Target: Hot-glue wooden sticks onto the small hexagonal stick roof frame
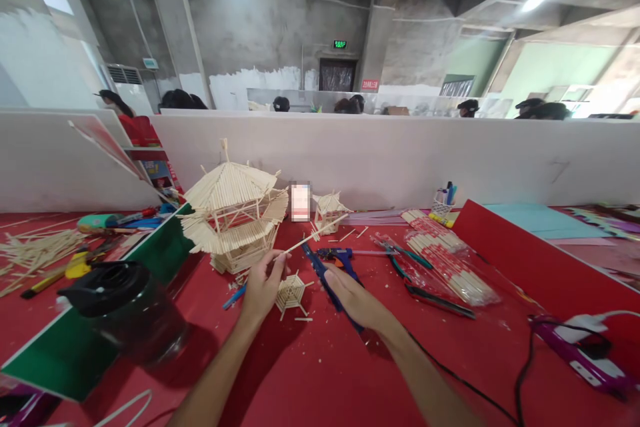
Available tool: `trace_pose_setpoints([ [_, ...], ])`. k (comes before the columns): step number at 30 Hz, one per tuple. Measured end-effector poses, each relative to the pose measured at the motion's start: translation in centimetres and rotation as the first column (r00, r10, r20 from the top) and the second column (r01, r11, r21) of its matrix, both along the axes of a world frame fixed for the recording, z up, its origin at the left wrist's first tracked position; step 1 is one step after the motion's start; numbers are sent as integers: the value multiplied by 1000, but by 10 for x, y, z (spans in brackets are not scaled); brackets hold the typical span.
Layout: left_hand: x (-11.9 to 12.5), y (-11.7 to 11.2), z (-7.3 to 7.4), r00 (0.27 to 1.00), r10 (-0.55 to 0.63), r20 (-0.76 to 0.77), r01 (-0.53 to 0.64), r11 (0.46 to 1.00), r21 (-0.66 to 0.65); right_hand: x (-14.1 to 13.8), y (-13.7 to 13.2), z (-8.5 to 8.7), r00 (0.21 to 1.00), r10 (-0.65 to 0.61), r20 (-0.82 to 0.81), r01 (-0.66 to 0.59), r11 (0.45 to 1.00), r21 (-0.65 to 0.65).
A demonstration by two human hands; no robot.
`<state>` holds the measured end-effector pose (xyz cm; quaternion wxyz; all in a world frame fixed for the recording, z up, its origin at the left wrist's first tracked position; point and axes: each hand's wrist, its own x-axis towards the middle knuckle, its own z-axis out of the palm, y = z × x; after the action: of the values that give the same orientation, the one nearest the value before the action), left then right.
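Hands of one person reach over a red worktop scattered with wood chips. The left hand has its grip closed on one end of a thin wooden stick, pinched between fingertips and thumb; the stick slants up and to the right, above the worktop. The right hand lies just beside it, its grip curled over a blue glue gun that rests on the worktop, nozzle pointing away from the person. Between the two hands lies a small flat hexagon of sticks, shaped like a web.

Behind the left hand stands a two-tiered pagoda model built from pale sticks, with a smaller stick model to its right. A second glue gun lies beyond the right hand. Further right are clear packets of sticks and dark cutters. A black jar stands at the near left, and loose sticks are piled at the far left.
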<state>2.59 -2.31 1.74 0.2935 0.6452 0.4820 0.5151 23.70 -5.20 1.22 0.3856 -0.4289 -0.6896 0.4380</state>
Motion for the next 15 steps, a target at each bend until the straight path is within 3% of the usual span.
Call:
trace_pose_setpoints([
  [5,-2,-4,6,962,-58,-268,62,998,6,-8,-7,5,982,-2,187,-12,997,74],
  [12,-2,0,2,937,-127,-324,111,991,-68,-1,-1,-8,988,50,145,-36,995,-93],
  [15,-6,3,0,917,-147,-371,128,989,-74,0,0,-8,991,61,121,-48,993,-107],
])
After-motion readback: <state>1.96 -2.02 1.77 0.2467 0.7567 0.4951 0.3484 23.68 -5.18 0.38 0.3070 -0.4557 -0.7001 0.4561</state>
